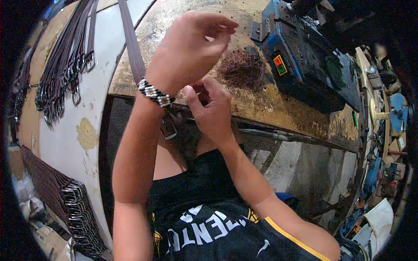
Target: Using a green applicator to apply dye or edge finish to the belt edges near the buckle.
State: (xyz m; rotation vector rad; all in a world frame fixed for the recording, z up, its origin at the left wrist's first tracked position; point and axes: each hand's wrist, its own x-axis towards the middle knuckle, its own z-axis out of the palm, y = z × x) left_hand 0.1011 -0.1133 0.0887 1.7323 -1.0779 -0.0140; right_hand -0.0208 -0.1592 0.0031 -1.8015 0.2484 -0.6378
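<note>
My left hand is raised over the workbench, its wrist bent and its fingers curled with the tips close together. What the fingertips hold, if anything, is too small to make out. A black, white and gold beaded bracelet circles that wrist. Just below it, my right hand has thumb and fingers bent into a pinch, partly hidden behind the left hand. A dark brown strap runs down the bench behind my left wrist. A metal buckle hangs below the bench edge under my hands.
A tangled reddish-brown pile of thin strands lies on the worn wooden workbench. Right of it stands a dark blue machine with a red and green switch. Buckled straps hang at left, with more buckles below them.
</note>
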